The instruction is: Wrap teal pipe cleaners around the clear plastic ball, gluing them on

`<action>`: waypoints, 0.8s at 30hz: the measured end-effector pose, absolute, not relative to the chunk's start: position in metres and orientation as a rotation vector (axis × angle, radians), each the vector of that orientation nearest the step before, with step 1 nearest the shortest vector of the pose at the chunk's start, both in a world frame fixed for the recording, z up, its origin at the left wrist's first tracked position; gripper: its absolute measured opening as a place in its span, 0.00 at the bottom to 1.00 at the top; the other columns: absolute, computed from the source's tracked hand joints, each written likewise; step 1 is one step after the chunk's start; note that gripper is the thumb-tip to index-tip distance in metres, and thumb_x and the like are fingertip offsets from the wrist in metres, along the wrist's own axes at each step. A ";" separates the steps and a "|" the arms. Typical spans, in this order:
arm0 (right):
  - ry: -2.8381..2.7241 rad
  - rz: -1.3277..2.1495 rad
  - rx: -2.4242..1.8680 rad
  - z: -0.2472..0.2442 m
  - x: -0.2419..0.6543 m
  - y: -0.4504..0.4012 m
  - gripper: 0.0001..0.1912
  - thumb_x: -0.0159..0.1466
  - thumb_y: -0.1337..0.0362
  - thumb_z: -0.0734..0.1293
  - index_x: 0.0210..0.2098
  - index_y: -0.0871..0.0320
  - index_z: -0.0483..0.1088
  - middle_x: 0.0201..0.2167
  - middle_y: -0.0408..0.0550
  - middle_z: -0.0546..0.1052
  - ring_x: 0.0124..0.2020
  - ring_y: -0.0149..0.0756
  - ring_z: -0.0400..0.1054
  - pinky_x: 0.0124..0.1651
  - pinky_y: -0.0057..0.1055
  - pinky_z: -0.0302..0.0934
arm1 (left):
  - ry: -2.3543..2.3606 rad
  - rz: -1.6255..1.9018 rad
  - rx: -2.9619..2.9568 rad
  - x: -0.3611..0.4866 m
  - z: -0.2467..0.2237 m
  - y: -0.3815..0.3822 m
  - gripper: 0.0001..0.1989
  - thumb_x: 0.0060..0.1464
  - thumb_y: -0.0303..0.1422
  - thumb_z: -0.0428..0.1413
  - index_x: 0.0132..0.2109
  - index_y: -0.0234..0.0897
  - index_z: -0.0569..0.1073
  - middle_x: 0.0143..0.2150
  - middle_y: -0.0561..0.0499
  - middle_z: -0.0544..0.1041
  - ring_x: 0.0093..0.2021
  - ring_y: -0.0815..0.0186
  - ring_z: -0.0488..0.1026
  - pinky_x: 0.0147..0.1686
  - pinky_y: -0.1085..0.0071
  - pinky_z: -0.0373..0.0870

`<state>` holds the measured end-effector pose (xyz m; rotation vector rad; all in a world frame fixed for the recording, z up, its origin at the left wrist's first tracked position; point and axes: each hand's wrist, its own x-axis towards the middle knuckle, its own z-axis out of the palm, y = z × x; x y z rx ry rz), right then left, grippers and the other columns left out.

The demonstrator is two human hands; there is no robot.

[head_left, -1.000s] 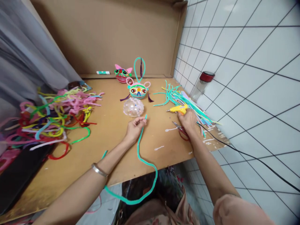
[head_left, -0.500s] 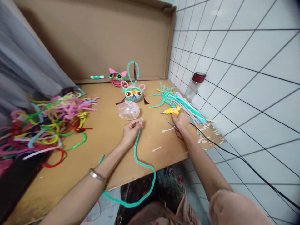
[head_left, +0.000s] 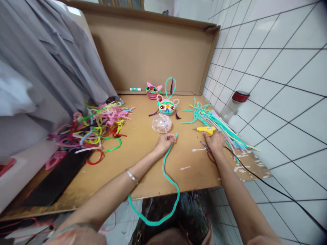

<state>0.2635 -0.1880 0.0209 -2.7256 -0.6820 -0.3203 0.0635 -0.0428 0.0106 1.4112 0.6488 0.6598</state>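
Note:
My left hand (head_left: 165,143) pinches one end of a long teal pipe cleaner (head_left: 166,173), whose rest loops down past the table edge and back under my forearm. Just beyond that hand sits a clear, speckled dome-shaped piece (head_left: 161,123). My right hand (head_left: 215,140) is closed round the handle of a yellow hot glue gun (head_left: 205,130), its nozzle pointing left. Scissors with red handles (head_left: 209,154) lie on the table beside my right wrist. Behind the dome stands a decorated animal head (head_left: 166,107) with pink ears, purple tassels and a teal loop on top.
A tangle of coloured pipe cleaners (head_left: 97,126) covers the left side, near a black flat object (head_left: 58,177). Straight pipe cleaners (head_left: 219,124) lie at right, by a red-lidded jar (head_left: 236,103). A second animal head (head_left: 152,91) and a glue stick (head_left: 135,89) are at the back. A cable (head_left: 263,180) trails right.
The camera view has turned left, so everything appears further right. Both hands keep their holds on the pipe cleaner and the glue gun.

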 end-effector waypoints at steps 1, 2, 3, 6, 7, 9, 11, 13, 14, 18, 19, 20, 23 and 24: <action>-0.678 -0.319 -2.729 0.020 0.264 -0.188 0.30 0.65 0.50 0.63 0.52 0.73 0.69 0.50 0.71 0.74 0.51 0.57 0.69 0.50 0.41 0.59 | 0.653 0.675 1.416 0.064 0.010 -0.043 0.04 0.43 0.30 0.60 0.25 0.34 0.73 0.20 0.55 0.72 0.23 0.71 0.66 0.31 0.73 0.62; -0.675 -0.320 -2.730 0.020 0.264 -0.187 0.30 0.65 0.50 0.63 0.52 0.74 0.69 0.50 0.72 0.74 0.51 0.58 0.69 0.50 0.41 0.59 | 0.657 0.692 1.422 0.064 0.009 -0.044 0.04 0.44 0.29 0.59 0.25 0.34 0.73 0.20 0.56 0.72 0.24 0.71 0.66 0.32 0.74 0.62; -0.672 -0.326 -2.727 0.019 0.265 -0.187 0.31 0.65 0.50 0.64 0.52 0.74 0.70 0.49 0.72 0.74 0.51 0.58 0.69 0.50 0.41 0.59 | 0.659 0.709 1.428 0.063 0.008 -0.045 0.04 0.45 0.29 0.59 0.25 0.34 0.73 0.20 0.56 0.72 0.24 0.71 0.66 0.32 0.74 0.61; -0.670 -0.371 -2.699 0.017 0.264 -0.189 0.32 0.64 0.48 0.64 0.51 0.75 0.70 0.47 0.73 0.74 0.50 0.60 0.69 0.49 0.43 0.59 | 0.646 0.746 1.434 0.060 0.007 -0.048 0.04 0.47 0.29 0.59 0.27 0.34 0.74 0.21 0.57 0.72 0.25 0.71 0.66 0.32 0.74 0.62; -0.662 -0.404 -2.686 0.018 0.263 -0.190 0.33 0.64 0.48 0.64 0.51 0.75 0.70 0.47 0.74 0.74 0.50 0.61 0.68 0.49 0.44 0.58 | 0.639 0.754 1.430 0.059 0.007 -0.049 0.03 0.47 0.30 0.59 0.28 0.34 0.74 0.21 0.56 0.72 0.25 0.71 0.66 0.32 0.74 0.63; -0.658 -0.508 -2.634 0.021 0.260 -0.191 0.31 0.64 0.48 0.62 0.50 0.73 0.71 0.47 0.74 0.73 0.51 0.62 0.66 0.50 0.48 0.57 | 0.628 0.765 1.414 0.058 0.008 -0.049 0.04 0.48 0.30 0.59 0.29 0.34 0.75 0.22 0.56 0.73 0.26 0.71 0.68 0.33 0.74 0.64; -0.703 -0.608 -2.506 0.026 0.252 -0.188 0.27 0.65 0.50 0.60 0.49 0.68 0.72 0.48 0.71 0.73 0.52 0.61 0.65 0.51 0.50 0.56 | 0.624 0.767 1.396 0.058 0.008 -0.048 0.04 0.49 0.31 0.59 0.30 0.34 0.75 0.22 0.56 0.73 0.26 0.70 0.69 0.34 0.74 0.66; -0.795 -0.589 -2.291 0.033 0.239 -0.177 0.21 0.65 0.54 0.58 0.45 0.62 0.74 0.46 0.64 0.74 0.51 0.55 0.65 0.52 0.48 0.56 | 0.613 0.770 1.376 0.058 0.009 -0.047 0.05 0.49 0.32 0.60 0.31 0.34 0.76 0.22 0.56 0.73 0.26 0.70 0.69 0.35 0.74 0.67; -0.832 -0.512 -2.162 0.035 0.230 -0.168 0.19 0.64 0.55 0.58 0.41 0.61 0.75 0.43 0.60 0.75 0.49 0.52 0.66 0.52 0.46 0.57 | 0.600 0.774 1.362 0.058 0.009 -0.046 0.05 0.48 0.32 0.61 0.32 0.34 0.76 0.23 0.56 0.73 0.26 0.71 0.69 0.35 0.74 0.67; -0.717 0.145 -1.651 0.034 0.192 -0.123 0.11 0.56 0.56 0.63 0.28 0.56 0.73 0.28 0.45 0.74 0.32 0.38 0.65 0.42 0.35 0.59 | 0.505 0.794 1.283 0.055 0.008 -0.047 0.10 0.47 0.36 0.64 0.34 0.33 0.76 0.22 0.56 0.73 0.25 0.72 0.68 0.32 0.74 0.66; -0.655 0.313 -1.542 0.032 0.183 -0.113 0.09 0.54 0.57 0.65 0.26 0.56 0.73 0.25 0.42 0.73 0.29 0.35 0.64 0.39 0.33 0.59 | 0.484 0.792 1.265 0.055 0.008 -0.048 0.12 0.47 0.38 0.65 0.34 0.33 0.77 0.22 0.56 0.73 0.25 0.72 0.68 0.31 0.75 0.65; -0.638 0.368 -1.510 0.030 0.177 -0.105 0.09 0.53 0.57 0.65 0.25 0.56 0.72 0.23 0.41 0.72 0.27 0.33 0.63 0.37 0.31 0.58 | 0.466 0.789 1.251 0.054 0.008 -0.048 0.14 0.46 0.40 0.65 0.35 0.33 0.77 0.22 0.56 0.73 0.24 0.72 0.67 0.29 0.76 0.64; -0.612 0.469 -1.473 0.027 0.165 -0.096 0.09 0.52 0.57 0.66 0.24 0.56 0.73 0.19 0.40 0.71 0.23 0.30 0.63 0.30 0.28 0.56 | 0.421 0.760 1.227 0.053 0.009 -0.050 0.19 0.44 0.44 0.66 0.36 0.33 0.77 0.22 0.56 0.73 0.21 0.74 0.63 0.24 0.77 0.58; -0.606 0.508 -1.462 0.027 0.164 -0.098 0.10 0.51 0.57 0.66 0.24 0.57 0.74 0.19 0.40 0.71 0.22 0.30 0.63 0.28 0.27 0.56 | 0.412 0.752 1.220 0.052 0.009 -0.050 0.20 0.43 0.45 0.67 0.36 0.33 0.76 0.22 0.56 0.73 0.21 0.75 0.62 0.22 0.77 0.57</action>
